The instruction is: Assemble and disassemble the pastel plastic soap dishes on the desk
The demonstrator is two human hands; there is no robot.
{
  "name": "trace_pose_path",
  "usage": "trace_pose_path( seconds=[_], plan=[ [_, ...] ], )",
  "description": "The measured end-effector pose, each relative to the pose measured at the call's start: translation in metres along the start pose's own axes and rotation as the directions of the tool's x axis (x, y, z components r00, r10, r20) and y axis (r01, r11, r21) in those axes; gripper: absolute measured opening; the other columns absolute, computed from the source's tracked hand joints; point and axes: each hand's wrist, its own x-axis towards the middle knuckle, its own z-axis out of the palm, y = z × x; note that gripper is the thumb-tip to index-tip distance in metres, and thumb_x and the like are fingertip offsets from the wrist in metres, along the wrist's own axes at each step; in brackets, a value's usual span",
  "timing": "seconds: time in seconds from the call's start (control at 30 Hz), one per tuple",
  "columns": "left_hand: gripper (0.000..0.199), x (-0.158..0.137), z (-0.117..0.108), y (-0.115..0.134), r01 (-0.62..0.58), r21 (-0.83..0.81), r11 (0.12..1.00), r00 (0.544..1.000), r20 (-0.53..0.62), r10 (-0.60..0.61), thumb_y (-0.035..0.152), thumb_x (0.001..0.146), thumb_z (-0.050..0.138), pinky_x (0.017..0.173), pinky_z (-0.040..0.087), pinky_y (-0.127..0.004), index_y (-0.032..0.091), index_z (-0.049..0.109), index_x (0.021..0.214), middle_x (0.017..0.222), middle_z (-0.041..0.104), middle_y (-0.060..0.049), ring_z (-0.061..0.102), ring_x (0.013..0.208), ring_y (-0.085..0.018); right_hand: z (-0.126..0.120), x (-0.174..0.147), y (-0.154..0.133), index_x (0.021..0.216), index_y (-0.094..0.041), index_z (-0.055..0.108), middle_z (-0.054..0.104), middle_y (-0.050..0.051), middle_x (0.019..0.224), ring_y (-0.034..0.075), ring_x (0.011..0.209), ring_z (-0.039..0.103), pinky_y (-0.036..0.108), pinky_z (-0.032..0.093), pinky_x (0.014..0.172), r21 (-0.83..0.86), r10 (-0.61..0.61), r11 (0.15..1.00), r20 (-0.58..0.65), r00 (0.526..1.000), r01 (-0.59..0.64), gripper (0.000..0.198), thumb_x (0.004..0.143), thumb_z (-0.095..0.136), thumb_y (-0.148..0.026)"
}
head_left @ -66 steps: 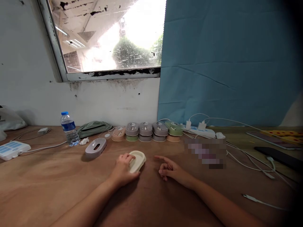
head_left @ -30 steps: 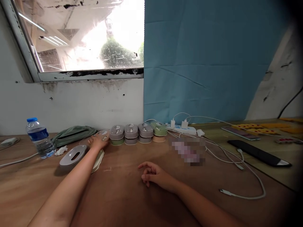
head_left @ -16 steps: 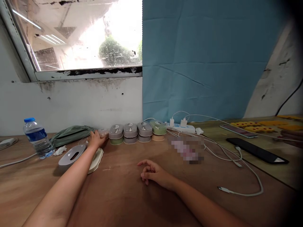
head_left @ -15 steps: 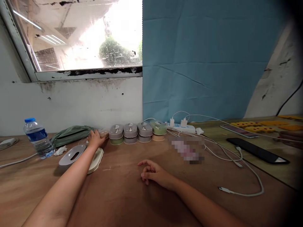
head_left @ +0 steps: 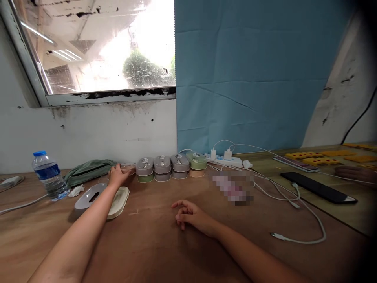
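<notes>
My left hand (head_left: 117, 175) reaches to the back left, fingers bent around the near side of a low, pale see-through piece (head_left: 127, 168). What kind of piece it is cannot be made out. Under my left forearm lie a grey oval lid with a slot (head_left: 85, 197) and a cream oval tray (head_left: 119, 202), both partly covered by the arm. Just right of that hand begins a row of small stacked oval boxes (head_left: 162, 166) in grey, green and tan. My right hand (head_left: 188, 214) rests over the table's middle, fingers loosely curled and apart, holding nothing.
On the left stand a water bottle (head_left: 50, 177), a green pouch (head_left: 90, 171) and crumpled tissue (head_left: 76, 191). A power strip (head_left: 225, 160), white cables (head_left: 306, 240), a black phone-like slab (head_left: 318, 188) and another phone (head_left: 294, 164) lie right. Another person's hand (head_left: 353, 173) shows at the far right.
The view has tilted slightly. My left hand stays at the see-through piece, with little visible movement. My right hand keeps its place and pose.
</notes>
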Motion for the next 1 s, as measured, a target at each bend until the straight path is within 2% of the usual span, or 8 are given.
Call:
trace_pose_path(
  seconds=[0.33, 0.67, 0.87, 1.0],
  plan=[
    [0.061, 0.008, -0.003, -0.008, -0.092, -0.011, 0.996, 0.996, -0.016, 0.092, 0.048, 0.067, 0.05, 0.082, 0.039, -0.033, 0.011, 0.044, 0.115, 0.105, 0.057, -0.017, 0.053, 0.099, -0.029, -0.001, -0.001, 0.001, 0.094, -0.016, 0.049, 0.057, -0.006, 0.059, 0.006, 0.046, 0.051, 0.022, 0.037, 0.052, -0.005, 0.001, 1.0, 0.008, 1.0, -0.001, 0.034, 0.065, 0.064, -0.023],
    [0.056, 0.005, -0.022, -0.003, -0.229, 0.026, 0.973, 0.973, -0.023, 0.23, 0.042, 0.069, 0.051, 0.081, 0.04, -0.031, 0.01, 0.047, 0.114, 0.101, 0.06, -0.015, 0.055, 0.094, -0.026, 0.0, -0.001, 0.0, 0.093, -0.015, 0.049, 0.056, -0.006, 0.058, 0.006, 0.046, 0.051, 0.021, 0.037, 0.051, 0.002, 0.007, 1.0, 0.003, 1.0, -0.007, 0.033, 0.064, 0.064, -0.023],
    [0.052, 0.007, -0.048, -0.006, -0.32, 0.055, 0.946, 0.945, -0.048, 0.322, 0.041, 0.069, 0.051, 0.082, 0.041, -0.031, 0.013, 0.048, 0.113, 0.099, 0.06, -0.012, 0.055, 0.093, -0.025, 0.0, 0.0, 0.0, 0.093, -0.015, 0.049, 0.056, -0.006, 0.058, 0.006, 0.045, 0.05, 0.021, 0.036, 0.05, -0.002, 0.005, 1.0, -0.003, 1.0, -0.005, 0.033, 0.065, 0.063, -0.023],
    [0.051, -0.012, -0.081, -0.013, -0.366, 0.001, 0.931, 0.909, -0.212, 0.357, 0.046, 0.07, 0.051, 0.082, 0.041, -0.032, 0.016, 0.049, 0.112, 0.1, 0.059, -0.01, 0.055, 0.092, -0.023, 0.001, 0.0, 0.001, 0.094, -0.015, 0.05, 0.056, -0.005, 0.059, 0.007, 0.046, 0.05, 0.022, 0.037, 0.051, -0.006, -0.012, 1.0, 0.009, 1.0, 0.012, 0.032, 0.066, 0.063, -0.023]
  ],
)
